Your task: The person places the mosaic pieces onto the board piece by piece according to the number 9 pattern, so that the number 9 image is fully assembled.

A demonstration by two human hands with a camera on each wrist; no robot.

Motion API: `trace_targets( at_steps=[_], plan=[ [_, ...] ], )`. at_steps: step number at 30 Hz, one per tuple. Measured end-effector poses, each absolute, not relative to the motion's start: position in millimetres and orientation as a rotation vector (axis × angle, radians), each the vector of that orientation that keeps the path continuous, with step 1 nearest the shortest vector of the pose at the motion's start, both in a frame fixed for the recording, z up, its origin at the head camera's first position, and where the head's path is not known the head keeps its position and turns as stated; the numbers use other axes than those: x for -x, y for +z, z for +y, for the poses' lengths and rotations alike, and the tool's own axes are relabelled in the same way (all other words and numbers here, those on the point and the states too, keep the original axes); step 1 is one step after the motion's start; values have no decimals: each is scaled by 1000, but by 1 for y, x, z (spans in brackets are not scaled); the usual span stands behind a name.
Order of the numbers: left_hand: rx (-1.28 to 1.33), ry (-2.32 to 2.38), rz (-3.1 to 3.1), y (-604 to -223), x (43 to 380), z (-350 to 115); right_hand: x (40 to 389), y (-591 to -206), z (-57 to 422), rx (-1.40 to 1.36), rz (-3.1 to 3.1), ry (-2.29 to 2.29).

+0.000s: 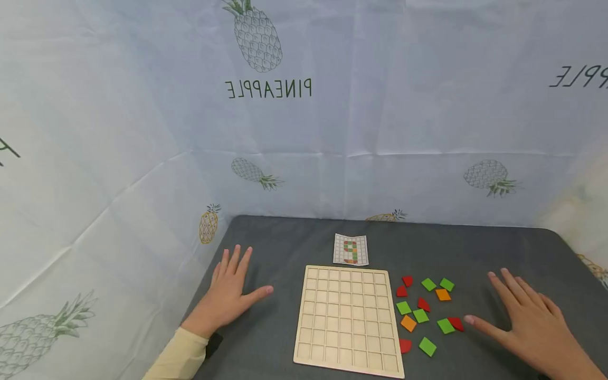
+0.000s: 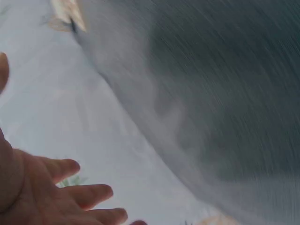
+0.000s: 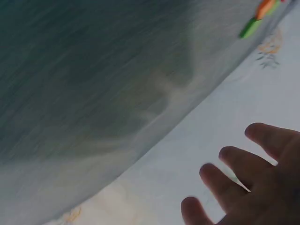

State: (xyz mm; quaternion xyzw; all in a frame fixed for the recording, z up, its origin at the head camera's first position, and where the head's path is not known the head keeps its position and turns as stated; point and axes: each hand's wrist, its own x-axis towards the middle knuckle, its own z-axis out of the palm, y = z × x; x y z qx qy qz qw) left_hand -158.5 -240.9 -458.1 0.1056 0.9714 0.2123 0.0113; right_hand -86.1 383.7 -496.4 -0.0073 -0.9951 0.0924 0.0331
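On the surface (image 1: 273,340) lies the board (image 1: 349,319), left hand (image 1: 228,296) spread and empty to its left, right hand (image 1: 534,327) likewise to its right, card (image 1: 350,250) beyond its far edge, and by its right edge tiles (image 1: 420,315), likely light, stiff, best pinched edgewise.

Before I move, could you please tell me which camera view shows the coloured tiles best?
The head view: the coloured tiles lie in plain sight beside the grid board, red, green and orange. The right wrist view catches only a few, at its upper right corner; the left wrist view shows none.
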Motion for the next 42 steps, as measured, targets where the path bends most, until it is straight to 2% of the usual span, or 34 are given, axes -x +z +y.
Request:
trace_targets(
  at_steps=[10,18,23,31,42],
  plan=[
    [-243,1054,2908,-474,163,-199,123,-476,316,-384,-2890,436],
    [-109,1485,2602,-488,172,-171,146,-475,274,-544,-2945,516],
    [9,1640,2362,-494,176,-161,149,-477,267,-552,-2958,491],
    [62,1603,2284,-495,176,-155,155,-484,266,-561,-2990,472],
    [17,1626,2194,-496,172,-158,157,-489,264,-564,-3009,479]
  ],
)
